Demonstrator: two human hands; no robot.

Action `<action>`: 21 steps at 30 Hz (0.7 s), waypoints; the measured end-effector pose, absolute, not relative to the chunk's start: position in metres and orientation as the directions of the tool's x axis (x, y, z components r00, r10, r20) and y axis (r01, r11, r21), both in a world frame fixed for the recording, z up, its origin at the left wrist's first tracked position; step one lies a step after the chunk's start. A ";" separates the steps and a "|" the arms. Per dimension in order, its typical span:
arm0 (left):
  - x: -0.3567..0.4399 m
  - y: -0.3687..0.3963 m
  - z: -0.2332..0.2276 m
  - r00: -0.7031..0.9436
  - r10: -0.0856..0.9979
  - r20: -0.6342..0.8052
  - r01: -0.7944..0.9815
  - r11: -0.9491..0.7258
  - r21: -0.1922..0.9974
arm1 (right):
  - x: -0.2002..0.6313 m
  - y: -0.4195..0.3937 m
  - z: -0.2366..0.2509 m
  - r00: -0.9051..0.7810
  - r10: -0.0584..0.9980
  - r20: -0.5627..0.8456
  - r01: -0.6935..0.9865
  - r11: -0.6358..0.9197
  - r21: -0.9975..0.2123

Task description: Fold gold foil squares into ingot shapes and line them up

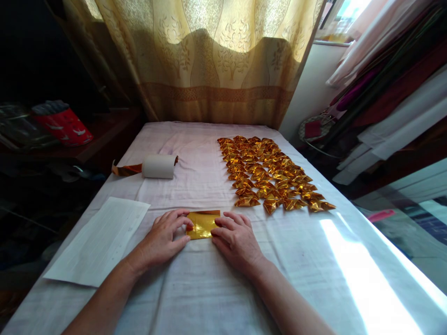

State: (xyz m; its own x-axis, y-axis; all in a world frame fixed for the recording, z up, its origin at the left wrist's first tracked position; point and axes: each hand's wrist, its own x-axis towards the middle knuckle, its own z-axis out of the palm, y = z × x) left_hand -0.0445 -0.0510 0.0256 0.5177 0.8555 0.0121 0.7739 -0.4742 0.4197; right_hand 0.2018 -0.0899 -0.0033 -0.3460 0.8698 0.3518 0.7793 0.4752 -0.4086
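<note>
A small rectangle of shiny gold foil paper [202,226] lies on the white cloth in front of me, with a darker, coppery strip along its far edge. My left hand [168,232] has its thumb and curled fingers at the paper's left end. At the right end, my right hand [236,236] grips it in the same manner, its fingertips on the gold surface. Beyond my right hand sit several rows of folded gold foil pieces [265,172], pointed at both ends and set close together.
A cardboard tube [158,167] with coppery foil trailing from it lies at the back left. Nearer, a white paper sheet [101,242] rests left of my arm. Patterned curtains [209,65] hang behind the cloth-covered table [195,298]; clothes [394,102] hang at right.
</note>
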 end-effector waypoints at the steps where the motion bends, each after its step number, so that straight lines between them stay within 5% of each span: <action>1: -0.042 -0.053 0.025 0.503 0.863 0.047 0.781 -0.477 0.403 | 0.202 -0.090 -0.003 -0.345 0.872 0.348 0.781 0.472 -0.409; 8: -0.023 -0.067 0.023 0.572 0.794 0.203 0.740 -0.607 0.290 | 0.202 -0.089 -0.001 -0.339 0.872 0.354 0.773 0.473 -0.424; 21: -0.022 -0.061 0.017 0.678 0.689 0.256 0.681 -0.720 0.134 | 0.205 -0.085 0.000 -0.355 0.866 0.353 0.762 0.487 -0.426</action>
